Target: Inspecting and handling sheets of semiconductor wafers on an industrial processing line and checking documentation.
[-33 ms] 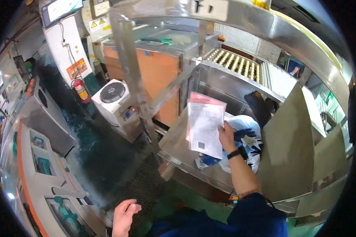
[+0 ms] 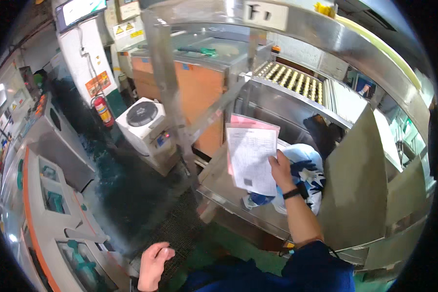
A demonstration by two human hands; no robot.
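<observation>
My right hand (image 2: 281, 171), with a dark band at the wrist, grips a white printed sheet (image 2: 250, 158) by its right edge, thumb on top. Behind it, a pink sheet (image 2: 250, 121) sticks out along the top and left. The papers hang over a metal shelf (image 2: 224, 194). Just beyond that hand, a light-coloured bundle (image 2: 297, 153) lies on the shelf with dark-and-white gloves (image 2: 310, 176). Low at the left, my left hand (image 2: 155, 263) is held in the air with loosely bent fingers, thumb apart, nothing in it.
Metal frame posts (image 2: 168, 92) and a crossbar (image 2: 321, 29) surround the shelf. Upright panels (image 2: 355, 185) stand at the right. A rack of small pale-topped pieces (image 2: 292, 80) is behind. A white floor unit (image 2: 143, 126), fire extinguisher (image 2: 102, 111) and grey machine (image 2: 53, 194) are leftward.
The papers have moved slightly left and now face me a little flatter. The view has shifted a little, and my left hand has risen slightly.
</observation>
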